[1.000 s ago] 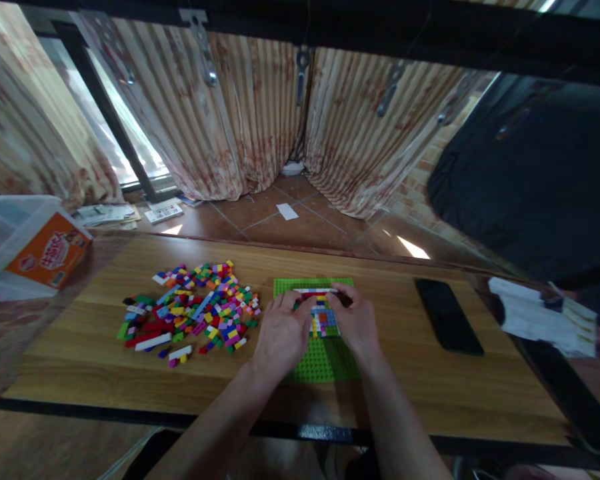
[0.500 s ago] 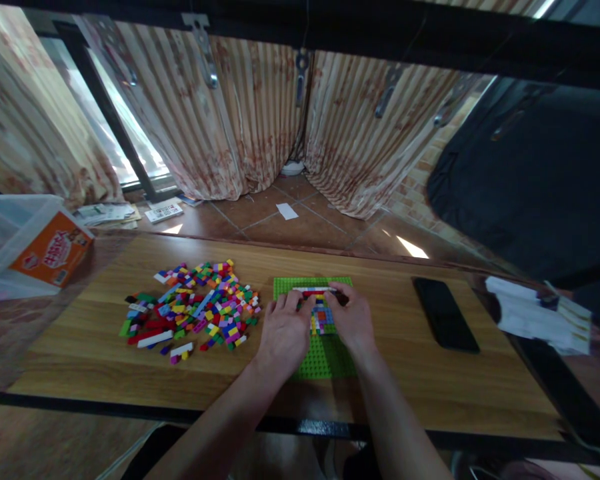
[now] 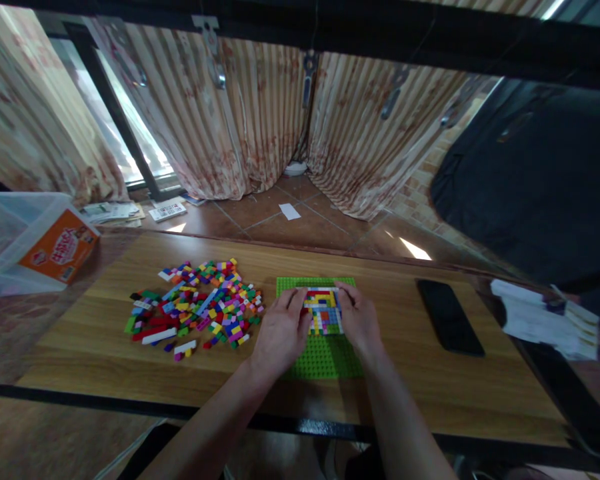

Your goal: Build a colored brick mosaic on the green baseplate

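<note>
A green studded baseplate [image 3: 325, 363] lies on the table below both hands. On its upper half sits a low build of multicoloured toy bricks [image 3: 324, 315], with red, yellow, blue, orange and white pieces in rows. My left hand [image 3: 283, 327] grips the build's left side, fingers bent along the edge and thumb low. On the opposite side my right hand [image 3: 361, 323] has its fingers curled against the right edge and far corner. Parts of both side edges are hidden beneath the fingers.
Left of the baseplate spreads a pile of loose bricks [image 3: 205, 307] in many colours. A black phone [image 3: 449, 317] lies at the right, with white papers [image 3: 540, 317] beyond it. A clear plastic bin [image 3: 25, 250] with an orange label stands at far left.
My thumbs have drawn apart from the build's middle, and both hands now sit at its sides. More of the red and yellow rows shows. The camera view has shifted slightly.
</note>
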Action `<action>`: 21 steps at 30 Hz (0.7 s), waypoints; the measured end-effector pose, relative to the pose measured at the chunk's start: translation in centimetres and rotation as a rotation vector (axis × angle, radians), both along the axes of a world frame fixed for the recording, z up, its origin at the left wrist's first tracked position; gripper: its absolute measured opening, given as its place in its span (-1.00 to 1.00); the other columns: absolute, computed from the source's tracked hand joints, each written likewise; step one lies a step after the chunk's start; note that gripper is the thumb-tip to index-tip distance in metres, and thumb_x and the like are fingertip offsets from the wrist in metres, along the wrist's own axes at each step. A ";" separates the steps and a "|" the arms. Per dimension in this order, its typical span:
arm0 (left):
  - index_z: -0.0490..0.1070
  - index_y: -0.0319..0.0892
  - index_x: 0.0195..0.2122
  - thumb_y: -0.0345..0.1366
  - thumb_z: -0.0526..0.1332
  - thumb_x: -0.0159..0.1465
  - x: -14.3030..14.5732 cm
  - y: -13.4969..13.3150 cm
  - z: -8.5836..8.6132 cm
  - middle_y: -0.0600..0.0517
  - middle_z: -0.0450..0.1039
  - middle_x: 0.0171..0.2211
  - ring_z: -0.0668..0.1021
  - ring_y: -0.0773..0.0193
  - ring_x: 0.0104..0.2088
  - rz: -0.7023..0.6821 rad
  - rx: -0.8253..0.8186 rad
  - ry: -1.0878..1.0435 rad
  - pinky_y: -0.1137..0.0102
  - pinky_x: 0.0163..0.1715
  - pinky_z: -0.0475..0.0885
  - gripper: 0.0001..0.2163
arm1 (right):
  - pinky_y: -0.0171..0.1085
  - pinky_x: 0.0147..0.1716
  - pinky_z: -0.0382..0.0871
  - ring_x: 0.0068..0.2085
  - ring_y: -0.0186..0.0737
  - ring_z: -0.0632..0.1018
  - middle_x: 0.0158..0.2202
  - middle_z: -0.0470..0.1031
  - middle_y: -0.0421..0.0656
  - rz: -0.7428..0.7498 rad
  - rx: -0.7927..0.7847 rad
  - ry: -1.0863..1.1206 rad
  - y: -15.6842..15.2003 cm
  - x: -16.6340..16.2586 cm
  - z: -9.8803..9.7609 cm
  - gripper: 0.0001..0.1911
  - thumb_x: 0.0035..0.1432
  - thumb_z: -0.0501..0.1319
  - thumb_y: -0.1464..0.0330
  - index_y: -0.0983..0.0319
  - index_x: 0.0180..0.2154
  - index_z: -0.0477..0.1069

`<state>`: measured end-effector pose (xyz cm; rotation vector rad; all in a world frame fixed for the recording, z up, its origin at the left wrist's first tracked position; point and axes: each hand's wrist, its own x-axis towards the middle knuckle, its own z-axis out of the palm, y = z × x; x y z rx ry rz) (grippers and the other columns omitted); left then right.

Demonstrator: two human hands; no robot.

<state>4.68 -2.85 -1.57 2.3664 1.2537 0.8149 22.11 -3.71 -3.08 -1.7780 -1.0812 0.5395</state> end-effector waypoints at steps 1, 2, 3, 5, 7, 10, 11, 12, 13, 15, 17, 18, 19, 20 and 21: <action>0.24 -0.15 0.19 -0.35 0.14 0.32 0.0 0.0 0.0 -0.12 0.40 0.07 0.50 0.08 0.04 0.002 -0.003 0.005 0.16 0.06 0.46 -0.60 | 0.00 -0.02 0.42 -0.09 -0.03 0.59 -0.11 0.62 -0.04 -0.005 0.003 0.001 0.0 0.0 -0.1 -0.58 0.17 0.06 0.18 0.21 -0.11 0.57; 0.23 -0.14 0.20 -0.35 0.14 0.32 0.0 0.0 0.1 -0.11 0.40 0.06 0.51 0.08 0.03 0.005 -0.008 0.010 0.16 0.05 0.47 -0.60 | 0.00 -0.02 0.42 -0.09 -0.04 0.59 -0.12 0.63 -0.04 -0.010 0.009 0.000 0.0 -0.1 -0.1 -0.59 0.16 0.07 0.19 0.21 -0.11 0.57; 0.23 -0.14 0.20 -0.34 0.14 0.32 0.0 0.0 0.1 -0.11 0.41 0.06 0.52 0.08 0.02 0.009 -0.015 0.016 0.16 0.04 0.47 -0.59 | -0.01 -0.01 0.42 -0.09 -0.04 0.59 -0.12 0.63 -0.04 -0.015 0.015 -0.004 0.0 -0.2 -0.1 -0.59 0.15 0.07 0.19 0.21 -0.12 0.57; 0.22 -0.15 0.20 -0.34 0.15 0.32 -0.1 0.2 0.1 -0.12 0.42 0.05 0.52 0.07 0.01 0.012 -0.033 0.024 0.16 0.02 0.48 -0.58 | -0.01 -0.01 0.43 -0.09 -0.03 0.59 -0.12 0.62 -0.02 -0.025 0.021 -0.007 -0.1 -0.4 -0.1 -0.58 0.14 0.08 0.18 0.23 -0.12 0.57; 0.23 -0.18 0.21 -0.35 0.16 0.31 -0.1 0.3 0.2 -0.13 0.42 0.05 0.52 0.06 0.02 0.014 -0.048 0.019 0.16 0.03 0.47 -0.58 | 0.00 -0.02 0.43 -0.09 -0.01 0.59 -0.11 0.61 0.01 -0.031 0.011 0.002 -0.2 -0.6 0.0 -0.57 0.13 0.09 0.19 0.25 -0.10 0.56; 0.26 -0.20 0.18 -0.38 0.18 0.30 -0.2 0.6 0.3 -0.13 0.43 0.05 0.52 0.07 0.02 0.017 -0.062 -0.006 0.17 0.05 0.46 -0.59 | 0.01 -0.03 0.44 -0.11 0.00 0.60 -0.10 0.61 0.02 -0.027 -0.015 0.036 -0.4 -0.7 0.1 -0.56 0.11 0.11 0.21 0.27 -0.06 0.54; 0.27 -0.20 0.17 -0.39 0.17 0.30 -0.2 0.6 0.3 -0.13 0.43 0.05 0.52 0.08 0.01 0.015 -0.063 -0.014 0.18 0.06 0.46 -0.61 | 0.01 -0.03 0.44 -0.12 -0.01 0.60 -0.10 0.61 0.02 -0.023 -0.019 0.043 -0.5 -0.7 0.1 -0.56 0.10 0.12 0.21 0.27 -0.06 0.54; 0.28 -0.20 0.16 -0.39 0.17 0.30 -0.3 0.6 0.3 -0.13 0.43 0.05 0.53 0.09 0.01 0.011 -0.065 -0.022 0.18 0.06 0.46 -0.62 | 0.01 -0.04 0.44 -0.12 -0.01 0.60 -0.10 0.61 0.02 -0.019 -0.019 0.050 -0.5 -0.6 0.1 -0.56 0.09 0.13 0.22 0.28 -0.05 0.54; 0.28 -0.20 0.16 -0.39 0.16 0.30 -0.3 0.6 0.4 -0.13 0.44 0.05 0.53 0.09 0.00 0.008 -0.068 -0.029 0.18 0.06 0.46 -0.62 | 0.01 -0.05 0.44 -0.13 -0.01 0.60 -0.11 0.61 0.01 -0.014 -0.016 0.060 -0.5 -0.5 0.0 -0.55 0.09 0.14 0.22 0.28 -0.05 0.53; 0.28 -0.21 0.16 -0.39 0.14 0.31 -0.5 0.7 0.5 -0.14 0.44 0.04 0.54 0.10 -0.01 0.012 -0.079 -0.049 0.19 0.03 0.48 -0.62 | -0.02 -0.07 0.46 -0.14 -0.02 0.60 -0.12 0.62 0.01 -0.004 -0.008 0.085 -0.5 -0.4 -0.1 -0.55 0.09 0.14 0.20 0.28 -0.06 0.53; 0.28 -0.22 0.17 -0.41 0.11 0.32 -1.0 1.0 0.6 -0.16 0.45 0.02 0.55 0.10 -0.03 0.042 -0.096 -0.082 0.20 -0.02 0.50 -0.62 | -0.04 -0.11 0.47 -0.17 -0.04 0.61 -0.15 0.62 0.00 -0.004 0.005 0.116 -0.4 -0.2 -0.2 -0.56 0.09 0.15 0.19 0.29 -0.07 0.54; 0.29 -0.24 0.16 -0.42 0.09 0.32 -1.3 1.2 0.8 -0.17 0.46 0.00 0.55 0.10 -0.05 0.066 -0.100 -0.102 0.19 -0.03 0.50 -0.63 | -0.06 -0.14 0.47 -0.19 -0.04 0.61 -0.17 0.62 -0.01 -0.013 0.015 0.128 -0.4 -0.1 -0.2 -0.56 0.09 0.14 0.19 0.29 -0.08 0.54; 0.30 -0.26 0.14 -0.44 0.07 0.32 -1.8 1.6 0.9 -0.18 0.47 -0.01 0.56 0.10 -0.06 0.094 -0.099 -0.123 0.19 -0.04 0.50 -0.64 | -0.06 -0.15 0.47 -0.20 -0.05 0.60 -0.18 0.62 -0.01 -0.028 0.026 0.127 -0.4 -0.1 0.0 -0.56 0.10 0.14 0.18 0.29 -0.09 0.54; 0.32 -0.27 0.12 -0.45 0.06 0.32 -2.3 2.0 1.0 -0.19 0.48 -0.03 0.56 0.10 -0.08 0.125 -0.092 -0.145 0.18 -0.04 0.50 -0.65 | -0.07 -0.16 0.47 -0.20 -0.05 0.60 -0.18 0.62 0.00 -0.050 0.042 0.108 -0.5 -0.1 0.2 -0.57 0.10 0.14 0.18 0.30 -0.09 0.54; 0.35 -0.28 0.10 -0.46 0.05 0.31 -3.0 2.5 1.1 -0.18 0.49 -0.06 0.56 0.11 -0.09 0.157 -0.081 -0.172 0.18 -0.03 0.49 -0.66 | -0.08 -0.17 0.46 -0.20 -0.05 0.59 -0.18 0.61 0.01 -0.077 0.058 0.075 -0.6 -0.2 0.5 -0.57 0.11 0.14 0.18 0.31 -0.10 0.54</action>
